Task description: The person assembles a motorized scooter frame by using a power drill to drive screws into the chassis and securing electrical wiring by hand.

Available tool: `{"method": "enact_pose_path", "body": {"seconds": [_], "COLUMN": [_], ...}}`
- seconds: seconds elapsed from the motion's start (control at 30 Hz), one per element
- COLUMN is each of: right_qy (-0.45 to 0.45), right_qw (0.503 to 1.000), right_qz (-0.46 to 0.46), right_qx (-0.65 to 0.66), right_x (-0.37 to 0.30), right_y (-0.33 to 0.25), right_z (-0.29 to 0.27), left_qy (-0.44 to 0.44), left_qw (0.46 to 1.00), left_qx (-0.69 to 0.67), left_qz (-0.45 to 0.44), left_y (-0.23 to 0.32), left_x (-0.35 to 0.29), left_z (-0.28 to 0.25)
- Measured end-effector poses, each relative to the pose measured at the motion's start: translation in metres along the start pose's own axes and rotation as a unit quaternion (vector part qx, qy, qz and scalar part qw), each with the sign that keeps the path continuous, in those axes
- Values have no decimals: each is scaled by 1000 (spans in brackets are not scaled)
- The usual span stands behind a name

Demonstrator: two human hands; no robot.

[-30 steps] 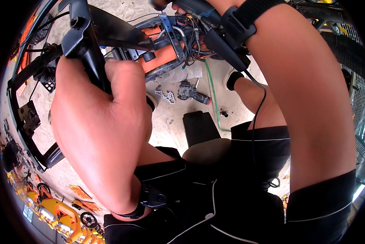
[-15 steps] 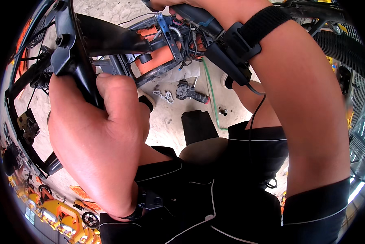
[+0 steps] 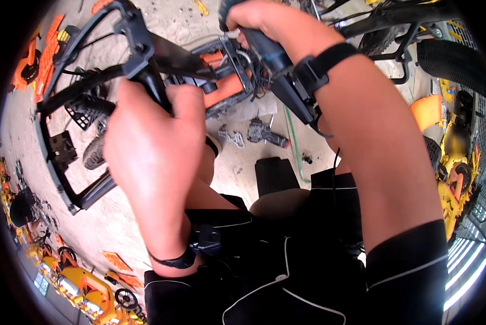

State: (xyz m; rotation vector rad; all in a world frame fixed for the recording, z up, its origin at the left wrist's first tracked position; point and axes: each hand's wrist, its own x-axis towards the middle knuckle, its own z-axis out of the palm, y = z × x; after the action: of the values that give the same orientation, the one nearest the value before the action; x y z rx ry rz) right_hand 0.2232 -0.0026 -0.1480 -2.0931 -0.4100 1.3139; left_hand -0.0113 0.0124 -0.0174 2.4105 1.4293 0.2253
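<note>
My left hand (image 3: 153, 146) is closed around a black metal tube (image 3: 157, 89) of a vehicle frame. The upright runs up to a bracketed joint (image 3: 137, 40) above the fist. At the top, my right hand (image 3: 259, 19) wraps round a dark, long-bodied tool (image 3: 270, 51) with a blue patch. Its exact kind is hard to make out, and its far end is partly hidden by the fingers. The tool is over the right side of a frame section with an orange panel (image 3: 226, 89), wires and a metal bracket (image 3: 235, 62).
On the sandy floor lie a cordless power tool (image 3: 264, 132), a pale metal part (image 3: 232, 138), a small dark socket-like piece (image 3: 307, 160) and a green hose (image 3: 289, 135). Yellow machines (image 3: 86, 292) line the lower left. A black mesh panel (image 3: 451, 67) is at right.
The view has shifted, so the frame and my left hand appear further right. My right hand shows more fully, with the tool now angled more steeply. Both grips stay closed.
</note>
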Motion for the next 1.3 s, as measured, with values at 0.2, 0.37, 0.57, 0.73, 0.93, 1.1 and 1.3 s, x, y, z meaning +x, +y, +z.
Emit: {"method": "enact_pose_path", "body": {"seconds": [0.2, 0.37, 0.57, 0.73, 0.93, 1.1, 1.3], "right_qy": [24, 15, 25, 29, 19, 50, 59], "right_qw": [964, 857, 782, 718, 771, 803, 805], "right_qz": [44, -19, -36, 111, 70, 102, 201], "right_qx": [259, 515, 621, 687, 632, 585, 555], "right_x": [-51, -115, -122, -111, -138, -143, -144], "right_y": [29, 49, 79, 98, 82, 100, 126], "right_z": [-5, -29, -61, -53, -54, -64, -92], "left_qy": [-17, -34, -32, 29, 61, 66, 125], "left_qw": [1000, 999, 998, 997, 997, 996, 991], "left_qx": [16, 10, 42, 42, 15, -13, -51], "left_qz": [12, 2, -43, -53, -48, -49, 4], "left_y": [3, 4, 12, 14, 13, 13, -3], "left_x": [-4, -4, -2, -9, -11, -11, -23], "left_z": [-14, -17, -17, -8, 1, 3, 11]}}
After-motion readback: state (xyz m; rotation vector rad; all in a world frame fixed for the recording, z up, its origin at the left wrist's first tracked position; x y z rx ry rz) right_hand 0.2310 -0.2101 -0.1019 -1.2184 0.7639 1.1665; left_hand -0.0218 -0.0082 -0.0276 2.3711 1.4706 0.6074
